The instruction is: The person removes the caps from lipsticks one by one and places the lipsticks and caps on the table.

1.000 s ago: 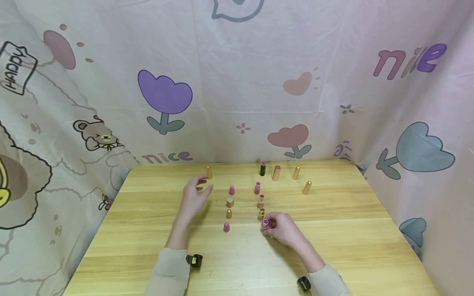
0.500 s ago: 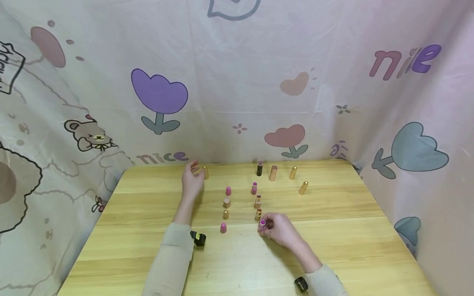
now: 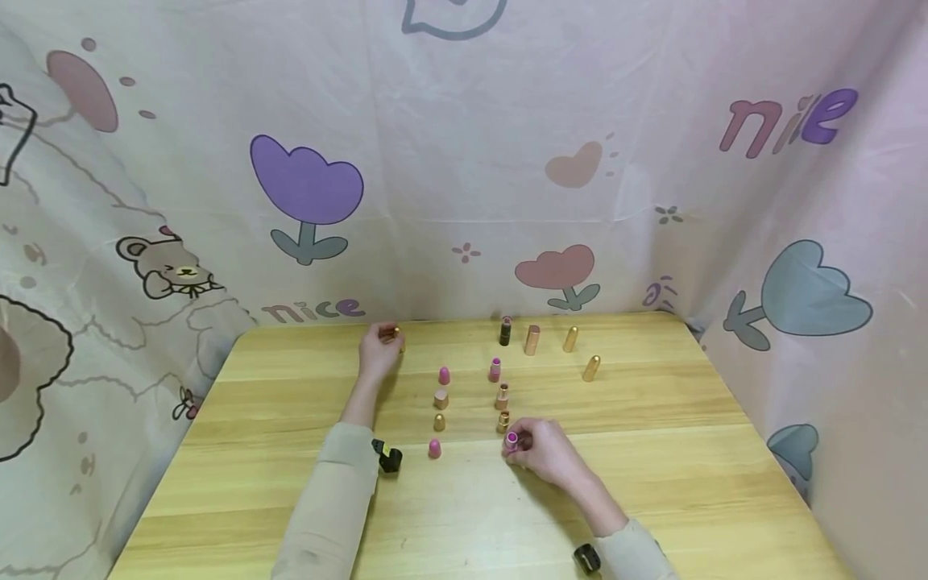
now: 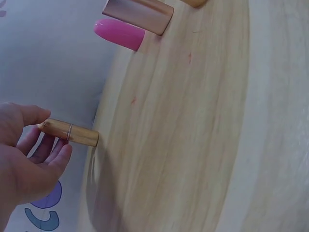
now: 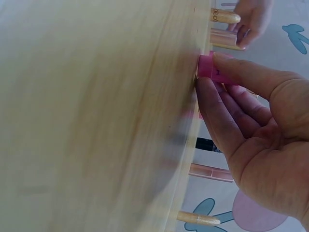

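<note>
At the back left of the table, my left hand (image 3: pixel 379 353) holds a capped gold lipstick (image 4: pixel 82 135) by its rounded upper end, thumb on one side and fingers on the other. The lipstick's base meets the tabletop in the left wrist view. Nearer the front, my right hand (image 3: pixel 547 453) pinches an uncapped pink lipstick (image 5: pixel 206 66) between thumb and fingers, low at the wood. Just beyond it stands an open gold lipstick (image 3: pixel 503 421), then a rose-gold one (image 3: pixel 503 396) and a pink one (image 3: pixel 495 370). To their left is a column of caps, including a front pink cap (image 3: pixel 434 449).
Along the back right stand a black lipstick (image 3: pixel 505 331), a rose-gold tube (image 3: pixel 532 340) and gold tubes, one gold tube (image 3: pixel 591 368) nearer the front. A gold cap (image 3: pixel 439 422) and a rose-gold cap (image 3: pixel 441 399) stand mid-table. A printed curtain (image 3: pixel 449 145) hangs behind the table.
My left hand has moved farther back to the gold lipstick, and its fingers have closed round it. The right hand keeps its hold on the pink lipstick. The head view has turned slightly right.
</note>
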`<state>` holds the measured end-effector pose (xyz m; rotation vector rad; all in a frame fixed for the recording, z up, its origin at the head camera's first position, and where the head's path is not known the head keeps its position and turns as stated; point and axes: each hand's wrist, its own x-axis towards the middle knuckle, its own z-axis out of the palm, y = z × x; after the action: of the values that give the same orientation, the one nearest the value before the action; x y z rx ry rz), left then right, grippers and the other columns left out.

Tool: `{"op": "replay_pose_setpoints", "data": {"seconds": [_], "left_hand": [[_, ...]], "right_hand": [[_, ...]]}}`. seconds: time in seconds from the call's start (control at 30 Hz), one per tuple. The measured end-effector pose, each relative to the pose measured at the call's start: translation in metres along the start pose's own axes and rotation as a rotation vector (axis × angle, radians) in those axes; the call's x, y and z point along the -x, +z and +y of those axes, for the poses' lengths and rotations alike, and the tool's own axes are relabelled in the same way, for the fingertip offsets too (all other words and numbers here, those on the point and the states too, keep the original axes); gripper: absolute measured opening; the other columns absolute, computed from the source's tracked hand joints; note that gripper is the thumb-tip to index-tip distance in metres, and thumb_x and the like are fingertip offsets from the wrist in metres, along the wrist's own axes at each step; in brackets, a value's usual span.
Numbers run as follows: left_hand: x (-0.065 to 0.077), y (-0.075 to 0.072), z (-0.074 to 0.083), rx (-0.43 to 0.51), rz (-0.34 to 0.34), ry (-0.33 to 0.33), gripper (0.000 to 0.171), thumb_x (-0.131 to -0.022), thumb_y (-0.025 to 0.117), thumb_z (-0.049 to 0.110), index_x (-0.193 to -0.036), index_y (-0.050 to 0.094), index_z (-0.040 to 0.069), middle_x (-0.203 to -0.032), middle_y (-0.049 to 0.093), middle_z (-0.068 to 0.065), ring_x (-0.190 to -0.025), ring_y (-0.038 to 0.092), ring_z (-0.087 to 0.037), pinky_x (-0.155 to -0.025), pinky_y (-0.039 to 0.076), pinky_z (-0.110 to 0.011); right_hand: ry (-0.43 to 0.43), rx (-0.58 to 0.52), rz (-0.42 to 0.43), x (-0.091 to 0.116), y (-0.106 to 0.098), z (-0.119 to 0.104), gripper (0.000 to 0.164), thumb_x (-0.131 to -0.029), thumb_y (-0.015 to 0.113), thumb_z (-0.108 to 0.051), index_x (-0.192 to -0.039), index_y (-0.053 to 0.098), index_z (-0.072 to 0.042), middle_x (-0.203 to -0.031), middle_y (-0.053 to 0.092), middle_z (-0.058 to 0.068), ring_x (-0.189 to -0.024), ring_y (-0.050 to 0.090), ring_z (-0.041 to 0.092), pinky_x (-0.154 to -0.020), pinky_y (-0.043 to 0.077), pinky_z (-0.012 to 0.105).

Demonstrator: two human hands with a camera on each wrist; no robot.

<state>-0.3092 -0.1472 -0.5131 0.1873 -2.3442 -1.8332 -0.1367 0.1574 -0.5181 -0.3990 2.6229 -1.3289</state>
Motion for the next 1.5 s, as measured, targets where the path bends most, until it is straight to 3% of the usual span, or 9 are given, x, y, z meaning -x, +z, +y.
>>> {"op": "replay_pose_setpoints", "data": {"seconds": [0.27, 0.53, 0.63, 0.73, 0.87, 1.0, 1.27, 1.5], "left_hand": [[0.002, -0.002, -0.004, 0.019, -0.004, -0.015, 0.034, -0.097, 0.062, -0.005, -0.13, 0.056, -0.009, -0.13, 0.059, -0.029, -0.125, 0.058, -0.041, -0.111, 0.051, -0.045], [0.009, -0.007, -0.007, 0.057, 0.011, -0.05, 0.037, -0.1, 0.061, -0.002, -0.136, 0.053, -0.008, -0.136, 0.056, -0.027, -0.131, 0.055, -0.04, -0.115, 0.047, -0.045], [0.013, -0.009, -0.008, 0.08, 0.022, -0.059, 0.038, -0.101, 0.06, -0.001, -0.138, 0.052, -0.006, -0.138, 0.056, -0.026, -0.131, 0.054, -0.038, -0.114, 0.048, -0.044], [0.018, -0.011, -0.006, 0.089, 0.043, -0.057, 0.038, -0.102, 0.059, 0.001, -0.139, 0.051, -0.005, -0.139, 0.056, -0.025, -0.132, 0.054, -0.038, -0.113, 0.048, -0.045], [0.028, -0.016, -0.005, 0.116, 0.07, -0.055, 0.038, -0.104, 0.058, 0.003, -0.141, 0.05, -0.005, -0.142, 0.055, -0.024, -0.134, 0.052, -0.038, -0.113, 0.048, -0.046], [0.04, -0.02, -0.001, 0.195, 0.083, -0.06, 0.037, -0.106, 0.056, 0.005, -0.141, 0.048, -0.004, -0.144, 0.053, -0.022, -0.136, 0.051, -0.036, -0.114, 0.048, -0.044], [0.067, -0.019, 0.013, 0.435, 0.135, -0.021, 0.035, -0.105, 0.054, -0.001, -0.138, 0.044, -0.009, -0.137, 0.051, -0.022, -0.132, 0.053, -0.032, -0.111, 0.05, -0.03], [0.089, -0.012, 0.025, 0.582, 0.189, 0.013, 0.032, -0.103, 0.053, -0.009, -0.134, 0.044, -0.012, -0.131, 0.053, -0.022, -0.125, 0.057, -0.03, -0.106, 0.053, -0.026]], "right_hand": [[0.003, -0.009, -0.015, 0.002, 0.0, -0.002, 0.024, -0.079, 0.082, 0.008, -0.097, 0.072, -0.004, -0.086, 0.073, 0.001, -0.078, 0.068, 0.012, -0.068, 0.059, 0.019], [0.008, -0.049, -0.019, 0.005, -0.004, 0.001, 0.033, -0.079, 0.081, 0.007, -0.111, 0.071, 0.002, -0.091, 0.076, 0.004, -0.083, 0.07, 0.017, -0.068, 0.061, 0.022], [0.026, -0.014, 0.016, 0.009, -0.008, 0.002, 0.038, -0.078, 0.083, 0.003, -0.115, 0.071, 0.0, -0.098, 0.076, 0.005, -0.086, 0.07, 0.019, -0.073, 0.06, 0.021], [0.033, 0.014, 0.067, 0.013, -0.011, 0.004, 0.042, -0.078, 0.087, -0.005, -0.117, 0.072, -0.001, -0.106, 0.076, 0.008, -0.092, 0.071, 0.023, -0.082, 0.063, 0.03], [0.035, -0.003, 0.141, 0.018, -0.017, 0.002, 0.048, -0.077, 0.091, -0.012, -0.119, 0.071, -0.002, -0.113, 0.075, 0.009, -0.103, 0.071, 0.028, -0.091, 0.062, 0.042], [0.035, -0.036, 0.218, 0.021, -0.022, -0.003, 0.049, -0.079, 0.089, -0.013, -0.123, 0.07, -0.004, -0.12, 0.073, 0.008, -0.113, 0.068, 0.031, -0.1, 0.059, 0.045], [-0.11, -0.085, 0.361, 0.014, -0.028, -0.014, 0.054, -0.087, 0.084, -0.013, -0.137, 0.063, -0.007, -0.14, 0.065, 0.011, -0.127, 0.062, 0.034, -0.109, 0.052, 0.048], [-0.259, -0.027, 0.452, -0.001, -0.023, -0.03, 0.067, -0.087, 0.085, -0.014, -0.148, 0.056, -0.012, -0.15, 0.058, 0.006, -0.132, 0.059, 0.032, -0.112, 0.049, 0.045]]}}
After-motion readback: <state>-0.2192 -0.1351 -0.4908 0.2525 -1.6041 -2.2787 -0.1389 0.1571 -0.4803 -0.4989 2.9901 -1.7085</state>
